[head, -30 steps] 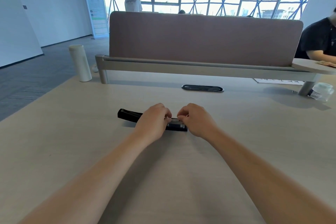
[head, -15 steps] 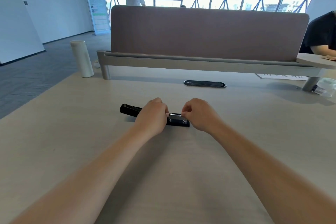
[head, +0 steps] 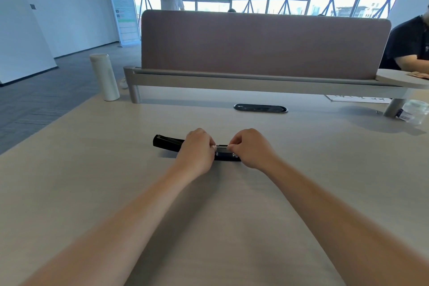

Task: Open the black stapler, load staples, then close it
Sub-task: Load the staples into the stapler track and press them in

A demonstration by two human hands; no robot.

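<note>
The black stapler [head: 167,142] lies opened out flat on the beige table [head: 92,181], running left to right. My left hand [head: 196,151] rests over its middle with fingers curled down on it. My right hand [head: 249,148] sits at the stapler's right end, fingertips pinched over the channel. Between my two hands a thin pale strip, probably staples [head: 222,146], shows along the top of the channel. The stapler's middle is hidden under my left hand.
A white bottle [head: 104,76] stands at the back left beside a brown divider [head: 264,44] on a grey rail. A black cable port [head: 260,108] sits behind the stapler. A clear jar [head: 414,111] and papers [head: 357,99] lie at the far right. Another person sits at the right.
My hands have drawn slightly apart along the stapler, showing more of the channel between them. The camera has tipped so the stapler sits a little higher in view.
</note>
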